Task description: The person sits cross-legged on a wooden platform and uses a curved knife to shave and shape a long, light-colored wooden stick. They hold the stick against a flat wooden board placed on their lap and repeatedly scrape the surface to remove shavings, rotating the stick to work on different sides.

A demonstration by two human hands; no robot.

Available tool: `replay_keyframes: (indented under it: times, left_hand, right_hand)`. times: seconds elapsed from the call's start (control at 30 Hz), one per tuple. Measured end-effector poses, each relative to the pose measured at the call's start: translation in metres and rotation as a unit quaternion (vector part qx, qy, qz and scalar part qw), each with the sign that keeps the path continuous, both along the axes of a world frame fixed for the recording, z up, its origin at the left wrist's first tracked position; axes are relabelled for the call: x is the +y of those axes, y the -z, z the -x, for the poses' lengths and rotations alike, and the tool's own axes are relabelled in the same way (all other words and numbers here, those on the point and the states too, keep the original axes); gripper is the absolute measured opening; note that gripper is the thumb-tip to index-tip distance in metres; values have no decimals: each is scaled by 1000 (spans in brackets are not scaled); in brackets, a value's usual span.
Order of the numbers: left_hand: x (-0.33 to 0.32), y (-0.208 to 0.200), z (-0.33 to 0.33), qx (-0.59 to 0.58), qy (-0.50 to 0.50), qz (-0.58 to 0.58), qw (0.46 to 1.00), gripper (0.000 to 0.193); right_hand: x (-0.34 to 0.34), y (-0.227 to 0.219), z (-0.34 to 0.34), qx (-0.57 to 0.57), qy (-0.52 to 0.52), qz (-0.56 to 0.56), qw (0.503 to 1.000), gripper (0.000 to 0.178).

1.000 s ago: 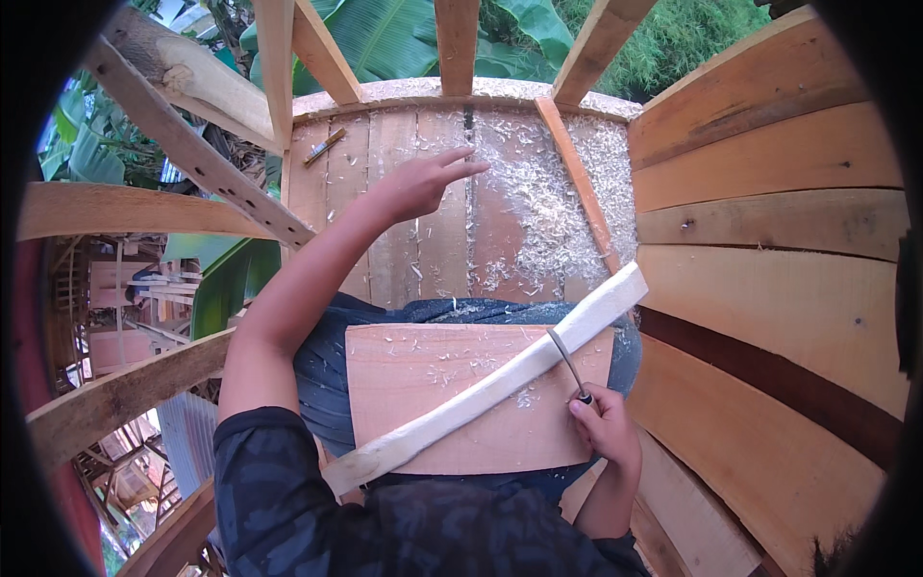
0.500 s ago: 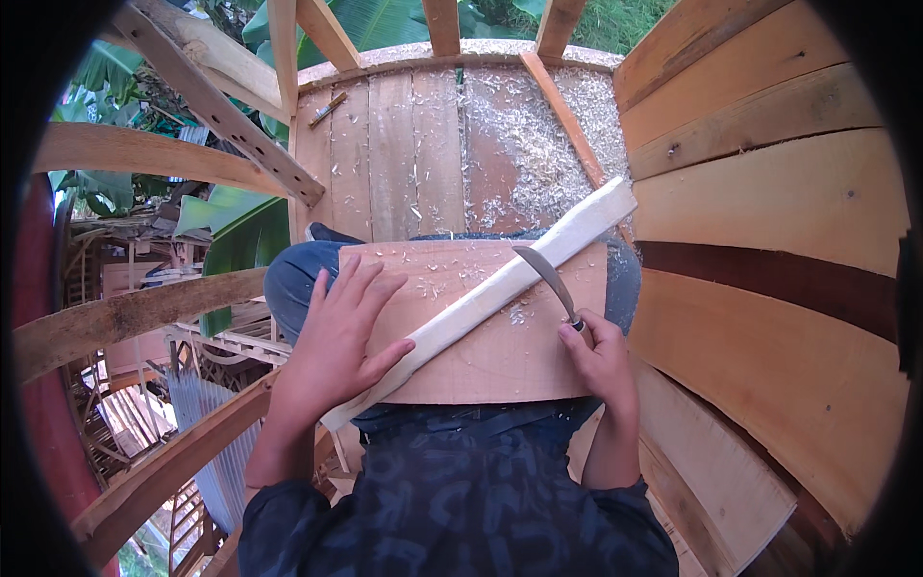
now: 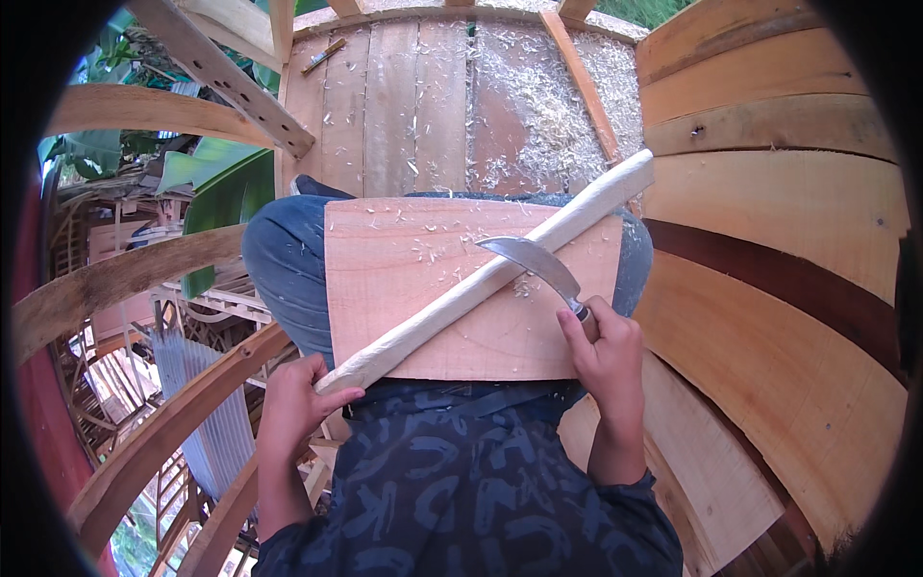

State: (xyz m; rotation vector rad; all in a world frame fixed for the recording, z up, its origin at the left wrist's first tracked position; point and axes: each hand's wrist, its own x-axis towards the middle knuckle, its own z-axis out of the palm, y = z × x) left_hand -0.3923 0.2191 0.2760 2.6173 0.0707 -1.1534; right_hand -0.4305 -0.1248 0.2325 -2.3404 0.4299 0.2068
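Paring done: I judge much is cut, since pale shavings (image 3: 550, 123) lie beyond both my grips.
Paring left: perhaps some; how much, I cannot tell.
Left grip (image 3: 293, 395): folded on the near end of the white strip (image 3: 452, 296), thumb uppermost, fingers partly hidden.
Right grip (image 3: 612, 354): wrapped around the handle of the curved knife (image 3: 540, 261); its blade crosses above the strip, contact unclear.
White strip: slants from my left grip over the board (image 3: 385, 255), past my right grip.

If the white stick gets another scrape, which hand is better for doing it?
Probably the right hand: it holds the curved knife, whose blade crosses over the white stick in view. The left hand grips the stick's near end, so it seems better for steadying.
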Motion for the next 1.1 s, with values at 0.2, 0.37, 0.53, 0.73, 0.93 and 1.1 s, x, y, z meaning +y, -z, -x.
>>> replay_keyframes:
  times: [0.2, 0.37, 0.53, 0.73, 0.93, 1.1]
  left_hand:
    - [3, 9, 12, 3, 2, 81, 997, 39]
    - [4, 11, 20, -28, 15, 117, 993, 33]
    - [8, 15, 25, -30, 1, 144, 989, 29]
    - [5, 17, 26, -2, -36, 147, 988, 26]
    - [9, 21, 35, -30, -40, 153, 987, 26]
    - [6, 20, 35, -34, -33, 146, 988, 26]
  right_hand:
    - [16, 0, 5, 22, -69, 39, 997, 34]
    - [13, 5, 5, 7, -51, 94, 994, 35]
    - [-26, 11, -4, 21, 63, 131, 989, 36]
    - [16, 3, 7, 19, -52, 69, 996, 37]
    - [-18, 18, -5, 4, 30, 110, 993, 36]
    - [-32, 8, -9, 21, 56, 97, 993, 36]
